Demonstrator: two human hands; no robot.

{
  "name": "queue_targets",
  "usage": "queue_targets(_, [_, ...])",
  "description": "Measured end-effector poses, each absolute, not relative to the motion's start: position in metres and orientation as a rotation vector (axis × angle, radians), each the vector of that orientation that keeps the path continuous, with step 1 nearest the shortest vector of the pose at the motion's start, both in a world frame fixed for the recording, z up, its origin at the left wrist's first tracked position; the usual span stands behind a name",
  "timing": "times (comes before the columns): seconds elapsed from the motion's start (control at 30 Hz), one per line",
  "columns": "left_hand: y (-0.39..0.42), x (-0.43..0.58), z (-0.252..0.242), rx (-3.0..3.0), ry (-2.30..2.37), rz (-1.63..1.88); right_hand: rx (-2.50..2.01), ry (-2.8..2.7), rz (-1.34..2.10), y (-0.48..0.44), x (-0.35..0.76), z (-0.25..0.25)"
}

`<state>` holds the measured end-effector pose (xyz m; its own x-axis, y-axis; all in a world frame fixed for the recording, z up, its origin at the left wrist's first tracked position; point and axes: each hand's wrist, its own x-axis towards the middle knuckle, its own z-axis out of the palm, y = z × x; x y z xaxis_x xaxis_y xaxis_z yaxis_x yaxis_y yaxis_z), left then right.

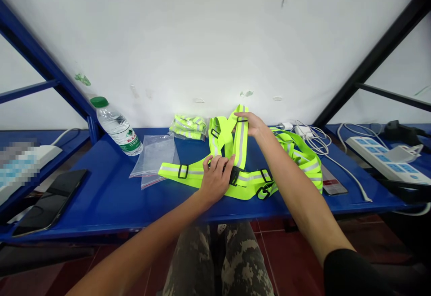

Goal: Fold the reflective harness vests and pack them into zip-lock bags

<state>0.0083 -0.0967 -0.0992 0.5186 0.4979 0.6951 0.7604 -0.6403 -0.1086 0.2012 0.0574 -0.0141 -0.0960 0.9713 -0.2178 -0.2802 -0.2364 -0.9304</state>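
Note:
A neon-yellow reflective vest (241, 143) made of straps with silver stripes lies on the blue table. My left hand (215, 177) presses down on its waist strap with bent fingers, right beside the black buckle (235, 176). The fingertips partly cover the strap. Toward the wall, my right hand (253, 123) pinches a shoulder strap near its black slider and holds it raised off the table. A bundle of more yellow reflective straps (308, 163) rests to the right, partly behind my right forearm.
Clear zip bags (156, 154) lie left of the vest. Behind them is a bagged folded vest (188, 127). A water bottle (119, 128) tilts at the left, with a black phone (50, 202) nearer me. White cables (314, 137), another phone (333, 184) and a power strip (390, 159) are right.

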Motion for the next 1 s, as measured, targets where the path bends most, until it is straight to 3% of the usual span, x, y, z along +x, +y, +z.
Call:
queue_targets(0.1, [-0.098,0.003,-0.1,-2.388,-1.072,-0.889,-0.985,-0.807,1.584,0.063,0.205,-0.006])
queue_targets(0.4, [-0.107,-0.017,-0.093,-2.742,-0.896,-0.74,-0.986,-0.87,1.25,0.068,0.218,0.001])
queue_targets(0.57, [-0.104,-0.017,-0.089,-2.959,-0.868,-0.713,-1.42,-1.205,1.222,0.062,0.224,-0.003])
queue_targets(0.67, [-0.104,-0.016,-0.089,-3.016,-0.855,-0.699,-1.793,-1.348,0.763,0.055,0.23,-0.003])
queue_targets(0.77, [-0.103,-0.015,-0.091,-2.988,-0.895,-0.702,-1.799,-1.593,0.254,0.042,0.222,-0.003])
queue_targets(0.9, [-0.096,-0.013,-0.093,-2.938,-0.938,-0.68,-1.456,-2.218,0.319,0.028,0.19,-0.011])
queue_targets(1.0, [-0.09,-0.012,-0.094,-2.874,-0.955,-0.639,-1.666,-2.408,0.16,0.028,0.172,-0.021])
